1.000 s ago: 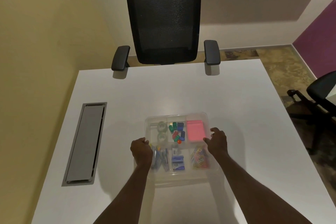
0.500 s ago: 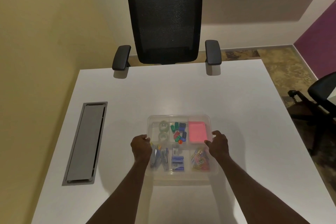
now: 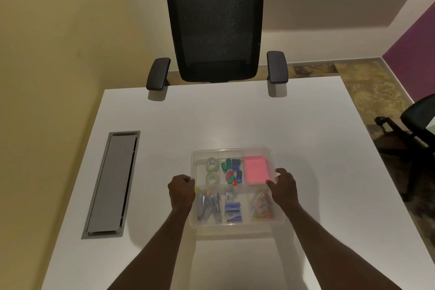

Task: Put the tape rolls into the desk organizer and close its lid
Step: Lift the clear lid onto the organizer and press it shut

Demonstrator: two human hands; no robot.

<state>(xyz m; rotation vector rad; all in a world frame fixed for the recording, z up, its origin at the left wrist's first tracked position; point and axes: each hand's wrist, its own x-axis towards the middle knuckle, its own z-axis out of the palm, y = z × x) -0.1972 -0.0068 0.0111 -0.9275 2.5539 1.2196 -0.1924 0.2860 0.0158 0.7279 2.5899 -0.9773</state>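
Observation:
A clear plastic desk organizer (image 3: 233, 151) sits on the white desk in front of me. Two clear tape rolls (image 3: 211, 164) lie one behind the other in its far left compartment. The transparent lid (image 3: 237, 225) lies over the organizer, its edges lined up with the box. My left hand (image 3: 181, 189) is curled on the lid's left edge. My right hand (image 3: 282, 186) grips the right edge, thumb on top. Other compartments hold coloured clips, a pink pad, staplers, a staple box and paper clips.
A grey cable hatch (image 3: 110, 183) is set into the desk at the left. A black mesh office chair (image 3: 214, 28) stands at the desk's far edge. Another chair (image 3: 416, 115) is at the right, off the desk. A yellow wall runs along the left.
The lid hung lower, toward me and off the box; it has moved forward and down and now sits square on the organizer. Both hands stayed on its side edges.

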